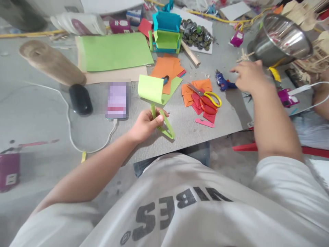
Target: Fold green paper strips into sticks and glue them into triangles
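Note:
My left hand [147, 124] is closed on a folded light-green paper strip [168, 129], bent into a narrow triangular loop, just above the near part of the table. Out to the right, my right hand [248, 77] hangs over the table with fingers apart and nothing visible in them. Close to it lies a blue glue gun [223, 81], and small wooden sticks [245, 56] are just beyond. Between my hands, scissors [210, 99] with yellow and red handles rest on orange and red paper pieces [187, 97]. A curled light-green paper [150, 88] sits beyond my left hand.
A metal bowl [288, 37] stands at the far right. Further back are green sheets [115, 51], a blue-green paper box [167, 22] and a pile of bottle caps [197, 34]. A phone [117, 99] with a cable and a black mouse [80, 99] lie left.

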`<act>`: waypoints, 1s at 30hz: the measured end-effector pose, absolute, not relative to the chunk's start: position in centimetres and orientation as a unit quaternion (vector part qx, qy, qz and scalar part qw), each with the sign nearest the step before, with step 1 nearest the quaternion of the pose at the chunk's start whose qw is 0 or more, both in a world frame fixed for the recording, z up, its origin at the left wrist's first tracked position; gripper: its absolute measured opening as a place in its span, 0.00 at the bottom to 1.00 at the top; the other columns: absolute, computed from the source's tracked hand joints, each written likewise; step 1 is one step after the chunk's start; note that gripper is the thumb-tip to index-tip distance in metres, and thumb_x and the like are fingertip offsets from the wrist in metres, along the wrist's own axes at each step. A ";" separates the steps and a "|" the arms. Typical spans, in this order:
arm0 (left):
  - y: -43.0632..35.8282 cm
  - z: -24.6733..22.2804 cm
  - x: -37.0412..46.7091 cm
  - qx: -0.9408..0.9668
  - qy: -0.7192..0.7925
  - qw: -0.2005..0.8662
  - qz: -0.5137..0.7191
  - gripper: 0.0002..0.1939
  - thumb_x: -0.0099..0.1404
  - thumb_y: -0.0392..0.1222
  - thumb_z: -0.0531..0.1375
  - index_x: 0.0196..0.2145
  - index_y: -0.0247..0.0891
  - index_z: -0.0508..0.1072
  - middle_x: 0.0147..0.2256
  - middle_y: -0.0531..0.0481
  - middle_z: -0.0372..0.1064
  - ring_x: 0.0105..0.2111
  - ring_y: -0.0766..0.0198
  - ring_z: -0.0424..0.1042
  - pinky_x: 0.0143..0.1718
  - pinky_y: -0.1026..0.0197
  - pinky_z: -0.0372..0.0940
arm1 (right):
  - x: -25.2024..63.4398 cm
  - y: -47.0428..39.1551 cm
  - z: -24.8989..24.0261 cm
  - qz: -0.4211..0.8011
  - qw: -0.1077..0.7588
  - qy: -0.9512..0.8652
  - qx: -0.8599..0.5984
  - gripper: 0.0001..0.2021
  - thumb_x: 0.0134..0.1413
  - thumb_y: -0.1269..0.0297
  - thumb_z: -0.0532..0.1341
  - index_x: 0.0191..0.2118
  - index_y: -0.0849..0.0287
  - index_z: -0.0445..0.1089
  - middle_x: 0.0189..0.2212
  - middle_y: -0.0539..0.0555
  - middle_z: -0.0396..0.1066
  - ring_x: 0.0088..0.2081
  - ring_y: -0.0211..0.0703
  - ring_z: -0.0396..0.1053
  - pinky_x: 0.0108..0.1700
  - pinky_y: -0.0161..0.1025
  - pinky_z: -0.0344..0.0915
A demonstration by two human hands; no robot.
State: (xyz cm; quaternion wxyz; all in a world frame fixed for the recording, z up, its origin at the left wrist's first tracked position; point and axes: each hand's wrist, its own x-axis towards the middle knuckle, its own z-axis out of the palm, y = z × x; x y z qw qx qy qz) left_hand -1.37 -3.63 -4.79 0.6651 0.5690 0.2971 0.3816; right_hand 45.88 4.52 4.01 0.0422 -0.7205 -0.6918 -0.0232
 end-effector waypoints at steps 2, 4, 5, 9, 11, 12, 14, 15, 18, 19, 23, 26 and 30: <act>-3.6 -4.8 -1.4 0.585 0.311 0.635 0.397 0.39 0.66 0.84 0.78 0.39 0.41 0.84 0.29 0.53 0.71 0.26 0.65 0.66 0.29 0.59 0.66 | 41.3 4.7 5.4 0.029 0.165 -0.688 -0.706 0.24 0.64 0.89 0.63 0.57 0.63 0.89 0.58 0.70 0.89 0.54 0.51 0.81 0.58 0.52 0.66; -3.6 -4.7 -1.5 0.600 0.326 0.599 0.419 0.39 0.67 0.85 0.76 0.39 0.41 0.83 0.30 0.51 0.74 0.27 0.64 0.68 0.30 0.58 0.67 | 35.5 4.2 5.9 0.116 0.299 -0.694 -0.645 0.16 0.68 0.83 0.65 0.50 0.60 0.88 0.48 0.63 0.90 0.43 0.46 0.79 0.49 0.47 0.68; -3.6 -4.8 -1.5 0.605 0.332 0.580 0.432 0.40 0.68 0.85 0.76 0.39 0.41 0.83 0.31 0.50 0.76 0.28 0.63 0.70 0.30 0.58 0.68 | 32.6 3.5 5.9 0.187 0.304 -0.729 -0.584 0.10 0.73 0.76 0.68 0.49 0.58 0.88 0.47 0.60 0.90 0.41 0.46 0.77 0.48 0.46 0.69; -3.4 -5.2 -1.6 0.619 0.356 0.486 0.504 0.37 0.73 0.81 0.74 0.39 0.41 0.85 0.32 0.48 0.79 0.29 0.63 0.72 0.32 0.59 0.69 | 24.2 0.1 3.8 0.427 0.174 -0.776 -0.429 0.11 0.74 0.55 0.74 0.49 0.56 0.88 0.39 0.52 0.85 0.38 0.44 0.74 0.44 0.43 0.67; -3.3 -5.5 -1.6 0.622 0.363 0.430 0.544 0.34 0.76 0.78 0.73 0.40 0.41 0.86 0.31 0.50 0.79 0.29 0.64 0.72 0.31 0.60 0.68 | 22.7 -1.0 2.2 0.497 0.131 -0.752 -0.412 0.10 0.72 0.55 0.73 0.47 0.57 0.86 0.36 0.51 0.83 0.37 0.43 0.74 0.42 0.42 0.65; -3.3 -5.7 -1.6 0.625 0.367 0.408 0.556 0.33 0.78 0.77 0.73 0.40 0.41 0.86 0.30 0.50 0.79 0.29 0.64 0.72 0.31 0.61 0.67 | 22.4 -1.4 1.4 0.525 0.118 -0.738 -0.408 0.09 0.71 0.57 0.73 0.47 0.56 0.85 0.36 0.50 0.83 0.36 0.43 0.74 0.42 0.42 0.65; -3.4 -6.1 -1.6 0.634 0.376 0.393 0.551 0.32 0.79 0.77 0.72 0.41 0.41 0.86 0.31 0.50 0.79 0.29 0.64 0.72 0.31 0.61 0.67 | 22.5 -1.6 0.1 0.562 0.105 -0.717 -0.399 0.04 0.68 0.63 0.71 0.45 0.55 0.82 0.35 0.50 0.82 0.36 0.44 0.76 0.43 0.41 0.66; -3.4 -6.2 -1.5 0.639 0.380 0.401 0.535 0.33 0.79 0.78 0.71 0.41 0.41 0.86 0.31 0.50 0.79 0.29 0.64 0.72 0.31 0.60 0.67 | 22.7 -1.6 -0.2 0.572 0.098 -0.713 -0.393 0.03 0.66 0.65 0.71 0.43 0.55 0.80 0.34 0.49 0.82 0.36 0.44 0.76 0.44 0.41 0.67; -3.6 -6.2 -1.6 0.647 0.366 0.477 0.468 0.36 0.77 0.81 0.70 0.44 0.41 0.83 0.29 0.52 0.74 0.28 0.63 0.68 0.30 0.60 0.65 | 23.1 -1.4 -0.7 0.563 0.076 -0.730 -0.381 0.03 0.64 0.69 0.70 0.39 0.54 0.77 0.34 0.49 0.81 0.38 0.44 0.76 0.45 0.41 0.67; -3.6 -6.2 -1.6 0.644 0.352 0.510 0.447 0.35 0.77 0.80 0.71 0.46 0.42 0.82 0.29 0.54 0.71 0.27 0.64 0.66 0.30 0.60 0.64 | 23.2 -1.3 -0.7 0.553 0.068 -0.740 -0.378 0.03 0.64 0.69 0.69 0.38 0.54 0.77 0.34 0.49 0.81 0.39 0.44 0.76 0.45 0.40 0.67; -3.5 -5.7 -1.8 0.626 0.304 0.594 0.404 0.24 0.75 0.61 0.79 0.53 0.45 0.77 0.29 0.61 0.63 0.26 0.66 0.59 0.30 0.61 0.60 | 23.4 -1.2 -0.8 0.528 0.060 -0.776 -0.340 0.03 0.67 0.69 0.69 0.41 0.54 0.77 0.36 0.48 0.82 0.40 0.44 0.77 0.45 0.39 0.66; -3.5 -5.5 -1.9 0.628 0.303 0.590 0.407 0.21 0.70 0.44 0.79 0.52 0.46 0.74 0.30 0.62 0.60 0.26 0.67 0.58 0.29 0.61 0.57 | 23.4 -1.2 -1.1 0.510 0.068 -0.808 -0.286 0.04 0.69 0.70 0.68 0.40 0.53 0.77 0.35 0.48 0.82 0.39 0.43 0.76 0.44 0.39 0.64; -3.8 -5.5 -1.6 0.639 0.296 0.585 0.402 0.19 0.66 0.37 0.75 0.47 0.46 0.69 0.30 0.62 0.60 0.25 0.68 0.56 0.28 0.61 0.54 | 23.8 -1.3 -1.3 0.455 0.073 -0.850 -0.257 0.04 0.71 0.70 0.68 0.43 0.53 0.79 0.34 0.48 0.80 0.36 0.43 0.74 0.42 0.39 0.61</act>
